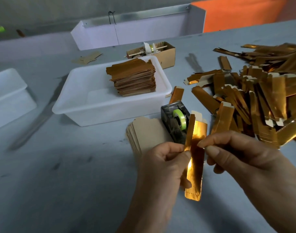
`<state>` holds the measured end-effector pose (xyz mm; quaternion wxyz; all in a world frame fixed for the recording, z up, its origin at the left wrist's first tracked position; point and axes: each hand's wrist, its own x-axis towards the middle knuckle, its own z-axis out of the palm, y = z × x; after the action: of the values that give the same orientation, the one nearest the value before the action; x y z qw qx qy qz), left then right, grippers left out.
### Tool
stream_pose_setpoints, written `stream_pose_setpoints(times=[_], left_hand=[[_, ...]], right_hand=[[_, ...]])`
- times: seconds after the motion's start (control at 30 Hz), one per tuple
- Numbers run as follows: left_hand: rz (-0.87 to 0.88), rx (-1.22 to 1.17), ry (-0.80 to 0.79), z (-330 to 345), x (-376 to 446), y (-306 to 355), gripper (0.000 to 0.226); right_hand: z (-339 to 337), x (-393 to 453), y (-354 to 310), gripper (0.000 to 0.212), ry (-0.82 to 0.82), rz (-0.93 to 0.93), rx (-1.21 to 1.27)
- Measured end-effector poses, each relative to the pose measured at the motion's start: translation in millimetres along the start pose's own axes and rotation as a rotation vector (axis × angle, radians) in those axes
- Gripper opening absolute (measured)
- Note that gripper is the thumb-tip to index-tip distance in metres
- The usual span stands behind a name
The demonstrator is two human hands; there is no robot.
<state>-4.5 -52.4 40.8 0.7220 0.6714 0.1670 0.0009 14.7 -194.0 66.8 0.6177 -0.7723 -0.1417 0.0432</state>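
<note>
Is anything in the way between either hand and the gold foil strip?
Nothing visible. The left hand and right hand both pinch the gold foil strip directly. The tape dispenser sits behind it on the table, not between.

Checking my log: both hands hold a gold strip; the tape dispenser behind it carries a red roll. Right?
No. The head view shows the roll in the tape dispenser is green, not red. The left hand and right hand hold the gold strip.

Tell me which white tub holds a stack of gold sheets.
The central white tub, beside the tape dispenser, holds the stack; the left-edge tub shows none.
</note>
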Motion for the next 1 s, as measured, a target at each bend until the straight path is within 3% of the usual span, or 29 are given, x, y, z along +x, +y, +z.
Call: stream_pose_setpoints(times=[0.23, 0.33, 0.67, 1.0], left_hand=[[-0.041, -0.080, -0.086, 3, -3, 6, 0.014], [-0.037, -0.093, -0.102, 3, -5, 6, 0.016], [-0.021, -0.054, -0.198, -3, -8, 5, 0.016], [0.011, -0.048, -0.078, 5, -14, -3, 0.022]], right_hand=[[4, 5, -2, 0.024, -0.064, -0.112, -0.219], [5, 3, -2, 0.034, -0.042, -0.091, -0.312], [9, 4, 1, 0.030, 0.061, 0.012, -0.431], [18, 0, -4, 0.030, 0.114, -0.034, -0.681]])
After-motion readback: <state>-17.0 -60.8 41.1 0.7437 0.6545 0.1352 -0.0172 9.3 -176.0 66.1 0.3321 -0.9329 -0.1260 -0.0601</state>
